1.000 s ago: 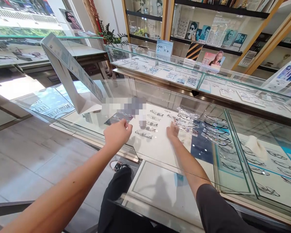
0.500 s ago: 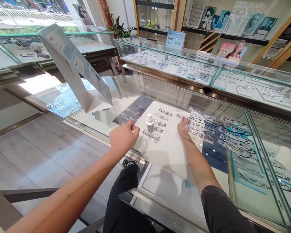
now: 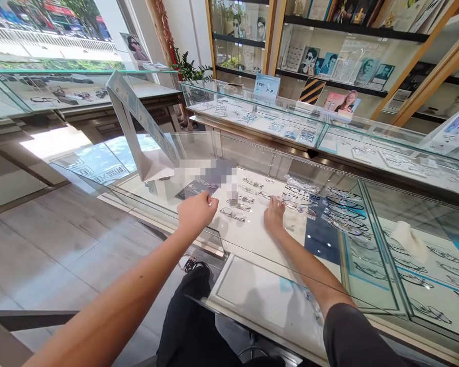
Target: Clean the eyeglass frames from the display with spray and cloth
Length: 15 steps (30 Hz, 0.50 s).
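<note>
My left hand [image 3: 197, 211] is closed in a fist above the front edge of the glass counter [image 3: 248, 234]; whatever it may hold is hidden. Farther right, my right hand [image 3: 274, 218] is over the white display surface, its fingers bent together at the end of a thin pair of eyeglasses [image 3: 265, 195]. Left of that hand lies a column of eyeglasses [image 3: 247, 200]. A small white bottle [image 3: 233, 201] stands among them, its top blurred out. Close to the right of my fingers are several eyeglasses in clear wrappers [image 3: 300, 199].
More wrapped eyeglasses [image 3: 346, 211] lie farther right. A folded display card [image 3: 141, 127] stands at the counter's left end. Beyond are glass showcases [image 3: 252, 120] with eyeglasses and shelves. A whitish cloth [image 3: 407, 239] rests at the right. My knee [image 3: 193, 306] is below the counter's edge.
The view has tilted up and shifted right. My right hand has come slightly nearer along with the eyeglasses at its fingertips. My left fist stays almost in place.
</note>
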Each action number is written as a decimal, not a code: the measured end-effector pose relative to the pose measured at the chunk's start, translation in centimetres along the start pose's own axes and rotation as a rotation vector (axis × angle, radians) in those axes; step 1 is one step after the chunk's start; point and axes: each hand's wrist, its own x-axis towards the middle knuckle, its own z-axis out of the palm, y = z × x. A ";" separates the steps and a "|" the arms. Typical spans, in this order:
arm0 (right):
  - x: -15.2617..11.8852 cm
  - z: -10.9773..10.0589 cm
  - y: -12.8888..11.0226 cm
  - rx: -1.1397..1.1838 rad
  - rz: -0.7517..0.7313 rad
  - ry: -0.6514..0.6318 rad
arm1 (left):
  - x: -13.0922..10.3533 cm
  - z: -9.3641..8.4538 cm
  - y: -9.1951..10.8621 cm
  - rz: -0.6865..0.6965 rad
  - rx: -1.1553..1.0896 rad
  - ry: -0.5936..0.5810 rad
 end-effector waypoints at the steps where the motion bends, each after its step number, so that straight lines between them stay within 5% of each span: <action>1: -1.6 -0.4 -0.5 0.001 -0.001 -0.004 | 0.0 0.0 0.0 0.005 -0.003 0.006; 8: -14.4 -7.0 -2.7 0.155 -0.255 -0.279 | -0.5 0.1 -0.1 0.051 -0.019 0.022; 15: -22.5 -21.2 -4.0 0.280 -0.415 -0.609 | -0.6 0.2 -0.1 0.159 0.048 0.142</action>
